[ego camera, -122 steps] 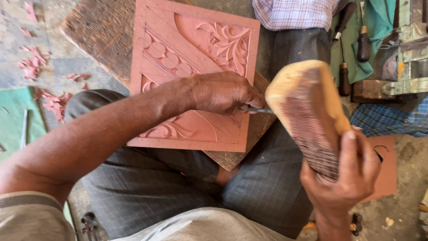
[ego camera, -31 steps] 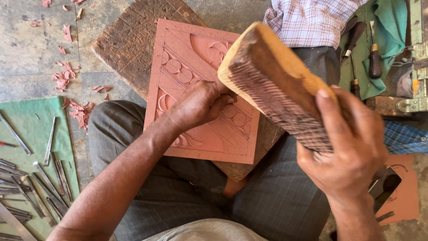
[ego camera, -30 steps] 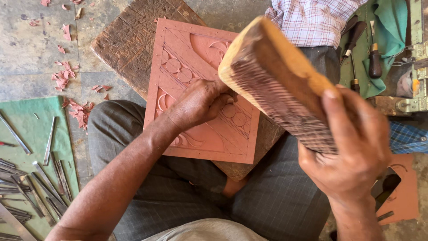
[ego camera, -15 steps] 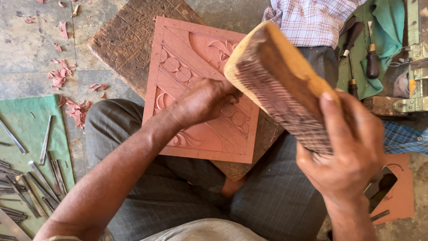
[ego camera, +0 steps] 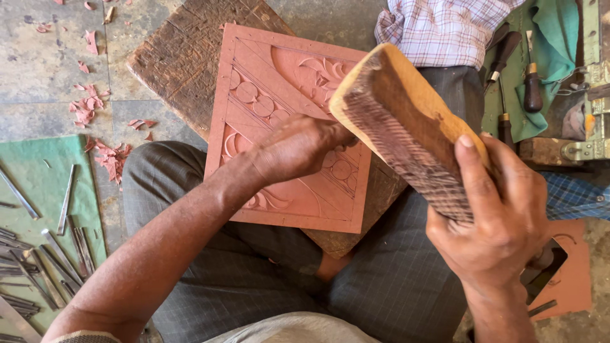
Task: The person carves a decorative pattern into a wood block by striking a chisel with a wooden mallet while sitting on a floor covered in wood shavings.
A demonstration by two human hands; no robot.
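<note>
A reddish carved panel with leaf and circle patterns lies on a worn wooden block across my lap. My left hand rests on the panel's middle, fist closed around a chisel that the mallet head mostly hides. My right hand grips the handle of a large wooden mallet, whose scored face hangs just above and right of my left hand.
A green mat at the left holds several metal chisels. Reddish chips litter the stone floor. Another person's plaid shirt is at the top. Wood-handled tools lie on green cloth at the right, with a cut-out reddish sheet below them.
The mallet has swung in from the right over the panel and sunk slightly toward my left hand in the last second. My left hand stays in place on the panel.
</note>
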